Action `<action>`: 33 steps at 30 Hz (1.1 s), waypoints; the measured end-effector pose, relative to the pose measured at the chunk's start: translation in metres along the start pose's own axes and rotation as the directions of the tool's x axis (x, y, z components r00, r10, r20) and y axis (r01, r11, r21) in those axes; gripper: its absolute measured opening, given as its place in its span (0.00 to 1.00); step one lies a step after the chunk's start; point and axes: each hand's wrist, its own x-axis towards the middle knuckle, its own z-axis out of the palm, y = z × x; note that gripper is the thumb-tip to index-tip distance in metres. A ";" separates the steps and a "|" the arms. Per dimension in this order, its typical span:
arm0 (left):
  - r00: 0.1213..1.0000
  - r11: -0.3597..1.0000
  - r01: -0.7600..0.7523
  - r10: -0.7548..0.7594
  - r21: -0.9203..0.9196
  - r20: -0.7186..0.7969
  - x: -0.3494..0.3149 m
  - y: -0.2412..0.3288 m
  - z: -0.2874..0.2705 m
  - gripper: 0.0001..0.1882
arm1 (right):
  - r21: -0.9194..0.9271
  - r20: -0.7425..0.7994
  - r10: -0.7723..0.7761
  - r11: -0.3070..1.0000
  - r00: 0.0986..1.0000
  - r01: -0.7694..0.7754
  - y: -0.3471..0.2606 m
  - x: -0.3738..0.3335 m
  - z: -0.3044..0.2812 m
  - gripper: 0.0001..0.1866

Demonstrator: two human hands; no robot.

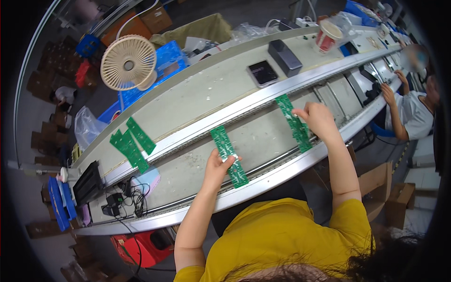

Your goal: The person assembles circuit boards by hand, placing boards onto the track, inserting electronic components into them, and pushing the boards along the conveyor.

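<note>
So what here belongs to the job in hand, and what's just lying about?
Part of the job, it seems:
green circuit board in the left hand
second green board at the right hand
probably the loose green boards, left

Apparently just lying about:
cream fan
dark box
flat square item
cup
black cables

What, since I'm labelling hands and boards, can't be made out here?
In the head view:
Left hand: most fingers, hidden behind its green board.
Right hand: fingertips, hidden by the hand itself.
Rightmost board: components too small to identify.
Co-worker: partly cut off by dark rim.
</note>
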 end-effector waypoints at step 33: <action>1.000 0.999 0.027 -0.027 0.025 0.004 -0.009 0.007 -0.015 0.22 | 0.367 -0.019 0.029 0.930 0.999 -0.020 0.131 0.023 0.024 0.07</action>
